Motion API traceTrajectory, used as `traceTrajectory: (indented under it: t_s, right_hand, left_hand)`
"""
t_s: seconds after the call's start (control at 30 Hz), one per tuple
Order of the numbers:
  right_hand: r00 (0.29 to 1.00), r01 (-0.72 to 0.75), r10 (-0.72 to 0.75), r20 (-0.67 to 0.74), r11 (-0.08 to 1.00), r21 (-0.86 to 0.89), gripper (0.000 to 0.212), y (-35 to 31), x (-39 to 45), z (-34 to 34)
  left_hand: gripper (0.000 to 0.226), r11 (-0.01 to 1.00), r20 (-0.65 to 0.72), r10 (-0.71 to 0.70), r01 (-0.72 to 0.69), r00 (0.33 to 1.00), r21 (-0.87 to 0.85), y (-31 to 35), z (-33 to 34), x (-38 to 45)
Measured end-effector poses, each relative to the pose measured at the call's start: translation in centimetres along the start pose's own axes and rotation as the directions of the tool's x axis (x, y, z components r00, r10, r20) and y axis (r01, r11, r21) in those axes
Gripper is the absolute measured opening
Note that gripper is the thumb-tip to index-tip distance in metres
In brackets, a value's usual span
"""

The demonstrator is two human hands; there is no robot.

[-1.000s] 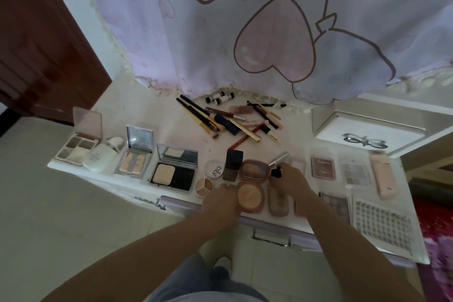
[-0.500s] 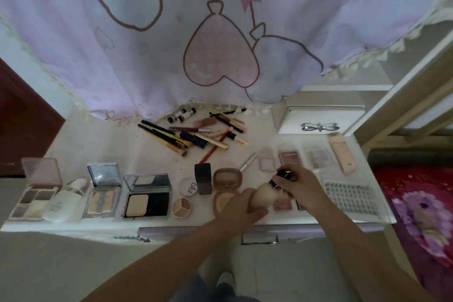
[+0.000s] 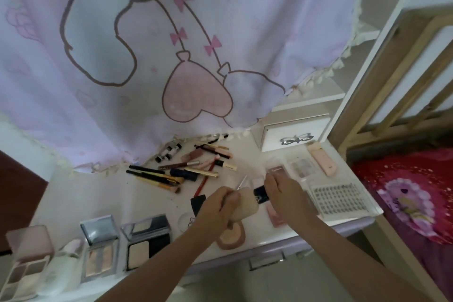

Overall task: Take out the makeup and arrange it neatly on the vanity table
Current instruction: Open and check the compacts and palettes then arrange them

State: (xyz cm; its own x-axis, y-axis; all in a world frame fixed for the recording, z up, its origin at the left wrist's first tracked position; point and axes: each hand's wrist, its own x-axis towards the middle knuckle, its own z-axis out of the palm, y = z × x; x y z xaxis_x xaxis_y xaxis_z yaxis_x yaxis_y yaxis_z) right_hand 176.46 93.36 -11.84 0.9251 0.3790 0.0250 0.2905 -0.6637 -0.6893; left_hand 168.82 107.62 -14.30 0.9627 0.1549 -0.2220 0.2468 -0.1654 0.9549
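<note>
I hold a beige foundation bottle tilted above the white vanity table. My left hand grips its body and my right hand grips its black cap. Below the bottle lies an open round powder compact. Open palettes and a dark compact line the front left. Brushes and pencils and lip tubes lie loose at the back.
A lash tray, small palettes and a pink tube sit at the right. A white drawer box stands at the back right. A printed curtain hangs behind. A red bedspread lies to the right.
Both hands lifted the foundation bottle off the table's front edge and raised it; the right hand now grips its black cap. The view swung to the right and upward.
</note>
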Motion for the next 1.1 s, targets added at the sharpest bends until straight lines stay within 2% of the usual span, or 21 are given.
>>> traceTrajectory:
  t_s: [0.07,0.13,0.2,0.23,0.3,0.4,0.53,0.67,0.8,0.87,0.93,1.0,1.03,1.1]
  right_hand:
    - [0.978,0.206,-0.207,-0.020,0.978,-0.021,0.038,-1.3,-0.6,-0.7]
    - [0.944,0.331,-0.331,0.014,0.943,-0.015,0.044,-2.4,-0.5,-1.7]
    - [0.949,0.294,-0.299,0.095,0.954,0.061,0.027,-3.0,0.1,-2.8]
    - [0.958,0.233,-0.244,0.150,0.968,0.092,0.019,-3.1,0.4,-3.2]
    - [0.973,0.135,-0.155,0.169,0.983,0.129,0.022,-3.3,0.7,-3.7]
    - [0.990,0.070,-0.084,0.111,0.990,0.125,0.028,-3.2,0.8,-3.6]
    - [0.987,0.019,-0.046,0.151,0.984,0.178,0.023,-2.7,0.7,-4.3]
    - [0.960,0.098,-0.147,0.237,0.973,0.207,0.014,-1.3,1.3,-5.5]
    - [0.918,0.177,-0.253,0.304,0.951,0.254,0.029,0.6,3.0,-6.9]
    - [0.900,0.155,-0.271,0.341,0.930,0.332,0.032,1.6,4.3,-7.4]
    - [0.897,0.130,-0.264,0.354,0.924,0.360,0.024,2.5,5.7,-7.8]
    - [0.902,0.097,-0.217,0.374,0.945,0.314,0.007,3.4,7.1,-8.1]
    - [0.892,0.109,-0.210,0.401,0.960,0.259,0.008,3.8,7.7,-8.3]
    - [0.860,0.212,-0.249,0.446,0.968,0.131,0.027,4.8,8.7,-8.6]
  left_hand:
    - [0.026,0.983,0.049,-0.069,0.076,0.996,-0.168,0.8,-0.7,-0.8]
    - [0.027,0.971,0.085,-0.070,0.088,0.994,-0.223,1.5,-1.6,-1.5]
    - [0.012,0.987,0.119,-0.051,0.068,0.992,-0.149,2.3,-2.5,-1.6]
    - [0.015,0.998,0.122,-0.039,0.045,0.992,-0.041,2.7,-3.0,-1.5]
    - [0.042,0.970,0.079,0.032,-0.050,0.996,0.237,3.2,-3.5,-1.0]
    - [0.050,0.856,0.034,0.191,-0.184,0.981,0.484,3.9,-3.4,-0.8]
    - [0.051,0.613,0.032,0.286,-0.208,0.958,0.763,4.2,-3.1,0.0]
    - [0.048,0.551,0.042,0.273,-0.192,0.961,0.812,4.9,-2.2,0.7]
    - [0.043,0.523,-0.002,0.242,-0.129,0.970,0.842,4.9,-0.7,2.1]
    - [0.046,0.507,-0.053,0.239,-0.078,0.970,0.859,5.0,0.4,3.0]
    - [0.052,0.515,-0.125,0.234,-0.014,0.964,0.857,5.0,1.6,3.8]
    - [0.054,0.523,-0.182,0.228,0.037,0.957,0.851,5.2,3.1,4.4]
    - [0.053,0.522,-0.197,0.228,0.052,0.953,0.851,5.3,3.8,4.7]
    - [0.052,0.523,-0.223,0.222,0.077,0.949,0.849,5.6,5.0,5.0]
